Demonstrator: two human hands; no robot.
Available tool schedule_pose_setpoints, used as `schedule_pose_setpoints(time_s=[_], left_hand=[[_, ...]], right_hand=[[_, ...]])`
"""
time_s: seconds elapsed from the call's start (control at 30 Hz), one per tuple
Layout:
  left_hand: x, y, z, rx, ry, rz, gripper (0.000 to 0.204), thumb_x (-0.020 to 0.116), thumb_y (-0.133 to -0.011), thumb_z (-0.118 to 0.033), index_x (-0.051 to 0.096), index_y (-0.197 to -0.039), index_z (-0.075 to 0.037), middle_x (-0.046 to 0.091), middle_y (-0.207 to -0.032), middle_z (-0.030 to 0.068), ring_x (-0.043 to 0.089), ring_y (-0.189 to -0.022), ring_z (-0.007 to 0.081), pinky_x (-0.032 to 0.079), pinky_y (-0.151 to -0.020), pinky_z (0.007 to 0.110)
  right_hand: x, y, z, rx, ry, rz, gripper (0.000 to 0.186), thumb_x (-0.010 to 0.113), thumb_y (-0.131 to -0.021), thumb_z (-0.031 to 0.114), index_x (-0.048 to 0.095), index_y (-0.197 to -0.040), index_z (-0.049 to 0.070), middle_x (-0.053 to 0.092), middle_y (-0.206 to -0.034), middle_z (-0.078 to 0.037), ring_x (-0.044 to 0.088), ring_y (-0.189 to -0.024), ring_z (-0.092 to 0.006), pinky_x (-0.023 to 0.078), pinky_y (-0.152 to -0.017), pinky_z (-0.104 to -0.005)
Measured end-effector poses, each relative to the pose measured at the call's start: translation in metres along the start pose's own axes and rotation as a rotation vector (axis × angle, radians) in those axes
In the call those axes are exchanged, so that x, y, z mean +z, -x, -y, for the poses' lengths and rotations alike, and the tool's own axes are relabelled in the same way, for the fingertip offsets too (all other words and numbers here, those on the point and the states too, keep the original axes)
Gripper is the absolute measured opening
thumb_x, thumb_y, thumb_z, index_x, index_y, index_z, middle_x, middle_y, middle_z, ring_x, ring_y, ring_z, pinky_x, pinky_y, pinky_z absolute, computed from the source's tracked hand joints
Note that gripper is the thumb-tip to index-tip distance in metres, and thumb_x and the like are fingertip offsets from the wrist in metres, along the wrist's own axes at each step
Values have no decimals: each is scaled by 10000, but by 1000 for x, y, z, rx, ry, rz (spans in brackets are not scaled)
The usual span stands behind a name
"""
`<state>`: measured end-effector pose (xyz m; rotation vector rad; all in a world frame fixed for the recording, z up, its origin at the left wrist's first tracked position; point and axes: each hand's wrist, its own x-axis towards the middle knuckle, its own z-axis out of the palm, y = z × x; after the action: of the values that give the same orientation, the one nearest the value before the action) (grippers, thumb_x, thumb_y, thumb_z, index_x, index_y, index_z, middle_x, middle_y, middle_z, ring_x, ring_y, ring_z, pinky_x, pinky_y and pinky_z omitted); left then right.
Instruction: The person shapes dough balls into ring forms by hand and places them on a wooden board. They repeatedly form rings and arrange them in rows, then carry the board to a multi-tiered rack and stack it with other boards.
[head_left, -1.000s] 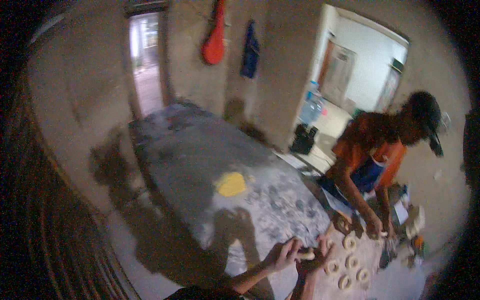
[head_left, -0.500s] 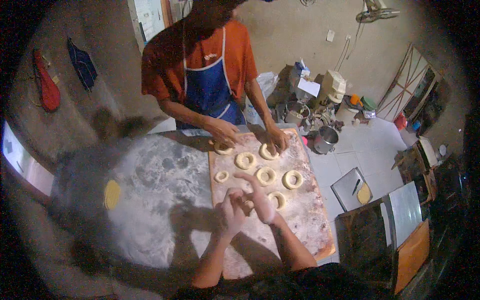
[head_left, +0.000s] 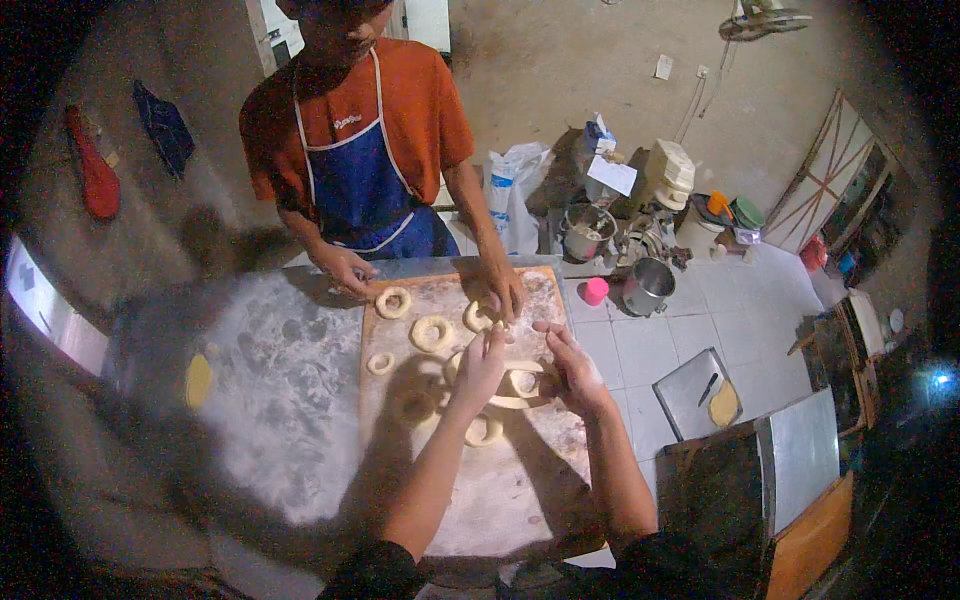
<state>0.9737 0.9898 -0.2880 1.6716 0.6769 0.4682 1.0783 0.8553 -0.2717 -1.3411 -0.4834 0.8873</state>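
Observation:
Pale dough rings lie on a floured wooden board (head_left: 470,515). My left hand (head_left: 482,365) is over the board's middle, fingers drawn together with their tips beside a co-worker's hand (head_left: 507,292); what they pinch, if anything, is too small to make out. To its right, my right hand (head_left: 574,368) is open, thumb and fingers apart. A dough ring (head_left: 514,383) shows between my hands, and another ring (head_left: 484,431) is just nearer. Left of my hands are a larger ring (head_left: 432,333) and a small ring (head_left: 380,363). My left hand partly hides one more ring.
Across the board stands a co-worker in a blue apron (head_left: 355,190), the other hand (head_left: 345,270) at the corner ring (head_left: 393,302). The grey table (head_left: 270,440) is floured, with a yellow oval piece (head_left: 199,381). On the floor are a pink cup (head_left: 595,291) and metal pot (head_left: 648,286).
My hands, close together before, have parted and moved forward and right over the board. The view has shifted, so the board sits farther left. The co-worker has straightened somewhat.

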Motion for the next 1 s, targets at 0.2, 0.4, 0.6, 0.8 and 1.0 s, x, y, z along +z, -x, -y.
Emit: schedule_pose_setpoints(time_s=[0.2,0.4,0.6,0.8,1.0], left_hand=[[31,-82,25,-341,351,209,554,410,-973,-607,642,-1122,-127,609,-944,67,535,-690,82,375,-465,221],[48,-133,58,-89,-883,-153,755,539,-915,-528,314,-1467,-65,431,-1386,296,370,-1315,490,246,-1106,583],[46,-98,59,86,-1082,78,858,714,-821,-420,280,-1485,-92,404,-1378,298,378,-1297,469,269,-1088,581],[57,-123,53,48,-1208,139,888,762,-785,-365,270,-1510,-218,389,-1424,265,390,-1321,422,301,-1080,571],[63,-121,40,128,-1002,51,715,703,-803,-112,404,-1450,-176,400,-1415,291,371,-1337,442,311,-1116,523]], right_hand=[[-47,-51,-1,167,-354,52,510,499,-954,436,424,-1367,146,482,-597,-33,458,-494,-105,354,-427,-284],[-87,-114,-60,-13,706,-312,738,623,-882,479,306,-1381,37,660,-844,-180,663,-809,-278,524,-706,-416],[-79,-110,-77,89,1034,-202,792,696,-798,478,336,-1387,90,672,-1044,-240,652,-976,-439,507,-839,-511],[-60,-122,-66,60,1435,-233,844,668,-812,446,269,-1494,149,657,-1118,-193,658,-1012,-370,507,-836,-527],[-77,-136,-72,-49,1248,-265,824,654,-838,406,253,-1502,129,668,-1066,-208,675,-950,-367,529,-793,-496]])
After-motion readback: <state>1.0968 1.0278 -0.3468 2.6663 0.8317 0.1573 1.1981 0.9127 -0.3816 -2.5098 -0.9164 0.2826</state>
